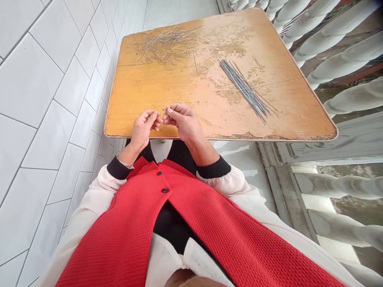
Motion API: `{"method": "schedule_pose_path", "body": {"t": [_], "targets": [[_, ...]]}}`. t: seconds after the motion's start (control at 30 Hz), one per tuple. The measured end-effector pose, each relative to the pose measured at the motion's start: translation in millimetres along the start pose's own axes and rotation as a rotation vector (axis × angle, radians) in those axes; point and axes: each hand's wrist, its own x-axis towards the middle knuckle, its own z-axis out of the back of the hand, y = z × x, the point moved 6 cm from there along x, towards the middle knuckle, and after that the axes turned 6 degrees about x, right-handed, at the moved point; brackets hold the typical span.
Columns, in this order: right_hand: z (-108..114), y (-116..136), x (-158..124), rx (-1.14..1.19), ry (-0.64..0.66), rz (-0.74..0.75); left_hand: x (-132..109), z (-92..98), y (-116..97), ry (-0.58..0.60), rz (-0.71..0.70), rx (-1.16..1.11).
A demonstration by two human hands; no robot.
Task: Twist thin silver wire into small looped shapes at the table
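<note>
Over the worktop [194,126], by its near edge and left of the middle, our right hand [184,119] pinches a small wire loop [166,115]; our left hand [145,125] has thumb and fingertip pressed together, apparently on its end. We'd best keep both pinches close and bend gently, clear of the tangle [167,43] near the far left corner

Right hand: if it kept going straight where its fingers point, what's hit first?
Most likely the left hand; its fingertips face those of the right hand across a small gap, though depth is hard to judge.
</note>
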Motion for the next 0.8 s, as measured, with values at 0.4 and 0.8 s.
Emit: {"method": "schedule_pose_path", "body": {"t": [0.4, 0.8], "targets": [[3.1, 0.4, 0.6, -0.073, -0.075, 0.091, -3.3, 2.9, -6.9, -0.149, -0.039, 0.084], [8.7, 0.4, 1.9, -0.181, -0.114, 0.246, -0.4, 6.9, -4.7, -0.154, -0.037, 0.172]]}}
